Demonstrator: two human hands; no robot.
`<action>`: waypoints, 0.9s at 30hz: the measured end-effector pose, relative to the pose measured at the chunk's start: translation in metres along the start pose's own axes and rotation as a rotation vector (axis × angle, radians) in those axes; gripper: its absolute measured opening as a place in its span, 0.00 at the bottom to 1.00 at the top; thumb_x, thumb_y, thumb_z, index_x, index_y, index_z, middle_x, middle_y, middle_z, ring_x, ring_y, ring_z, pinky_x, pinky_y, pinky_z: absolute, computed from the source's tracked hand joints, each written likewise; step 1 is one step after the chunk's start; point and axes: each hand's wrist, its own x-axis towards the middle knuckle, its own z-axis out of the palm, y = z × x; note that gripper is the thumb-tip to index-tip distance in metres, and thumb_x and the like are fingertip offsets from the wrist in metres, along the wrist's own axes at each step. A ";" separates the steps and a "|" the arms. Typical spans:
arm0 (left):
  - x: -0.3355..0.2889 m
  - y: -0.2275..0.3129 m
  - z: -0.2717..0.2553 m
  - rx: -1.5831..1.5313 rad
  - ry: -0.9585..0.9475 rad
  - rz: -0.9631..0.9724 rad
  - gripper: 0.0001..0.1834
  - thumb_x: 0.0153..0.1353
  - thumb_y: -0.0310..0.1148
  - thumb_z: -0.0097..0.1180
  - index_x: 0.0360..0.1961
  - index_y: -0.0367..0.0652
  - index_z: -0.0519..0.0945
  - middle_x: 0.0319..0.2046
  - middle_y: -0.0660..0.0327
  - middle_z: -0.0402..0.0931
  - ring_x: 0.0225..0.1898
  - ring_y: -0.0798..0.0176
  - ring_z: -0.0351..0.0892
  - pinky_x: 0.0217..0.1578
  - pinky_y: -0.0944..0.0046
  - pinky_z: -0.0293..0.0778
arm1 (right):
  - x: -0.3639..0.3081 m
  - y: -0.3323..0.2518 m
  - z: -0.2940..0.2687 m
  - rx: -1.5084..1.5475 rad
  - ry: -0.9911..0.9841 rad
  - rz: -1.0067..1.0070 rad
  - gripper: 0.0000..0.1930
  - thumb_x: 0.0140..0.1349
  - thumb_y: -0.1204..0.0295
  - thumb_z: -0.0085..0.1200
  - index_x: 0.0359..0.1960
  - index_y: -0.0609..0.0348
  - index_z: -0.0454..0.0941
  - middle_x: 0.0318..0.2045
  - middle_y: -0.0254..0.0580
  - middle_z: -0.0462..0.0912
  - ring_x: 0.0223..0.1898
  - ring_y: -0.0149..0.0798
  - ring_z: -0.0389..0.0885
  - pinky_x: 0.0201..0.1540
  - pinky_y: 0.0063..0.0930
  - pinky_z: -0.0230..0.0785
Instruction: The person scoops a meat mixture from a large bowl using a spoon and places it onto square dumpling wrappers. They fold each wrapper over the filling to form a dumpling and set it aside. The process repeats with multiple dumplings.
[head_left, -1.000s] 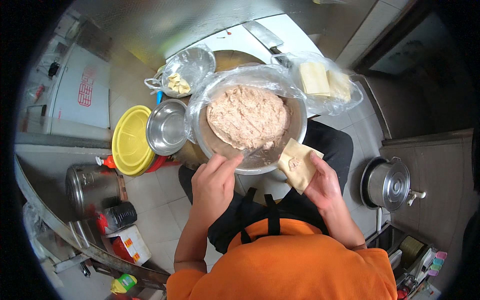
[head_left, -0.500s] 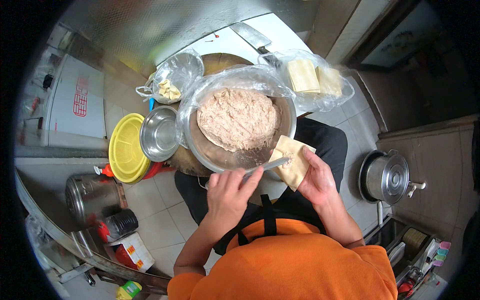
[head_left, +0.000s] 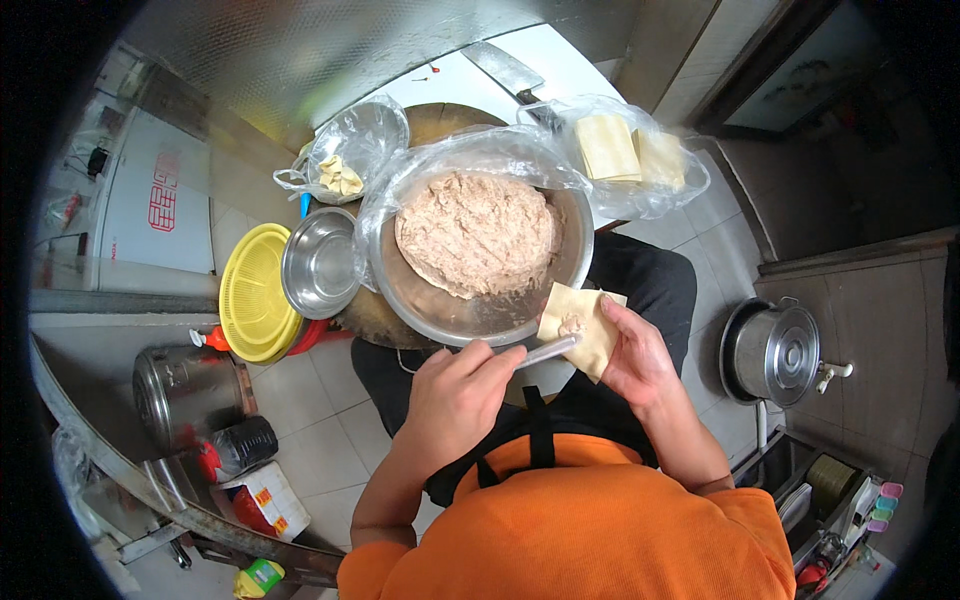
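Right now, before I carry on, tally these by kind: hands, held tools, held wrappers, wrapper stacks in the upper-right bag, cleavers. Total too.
Left hand and right hand: 2
Flat tool: 1
Held wrapper: 1
Wrapper stacks: 2
Cleaver: 1
Total: 7

Pale square floor tiles (head_left: 325, 430) surrounded me. Far side: a dimpled silvery panel (head_left: 390, 45), catching soft glare, stood behind a white tabletop (head_left: 445, 92). Left, I saw a smooth white panel (head_left: 130, 205) with red markings. Right: a grey tiled wall (head_left: 860, 330); far right, a dark framed pane (head_left: 810, 105).
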 end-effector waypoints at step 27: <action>0.004 0.010 -0.004 -0.038 0.008 -0.074 0.20 0.55 0.20 0.57 0.49 0.45 0.84 0.27 0.59 0.71 0.26 0.56 0.76 0.28 0.59 0.72 | 0.000 -0.001 0.011 -0.515 -0.244 -0.176 0.23 0.63 0.78 0.61 0.60 0.63 0.72 0.47 0.47 0.84 0.50 0.35 0.82 0.56 0.30 0.74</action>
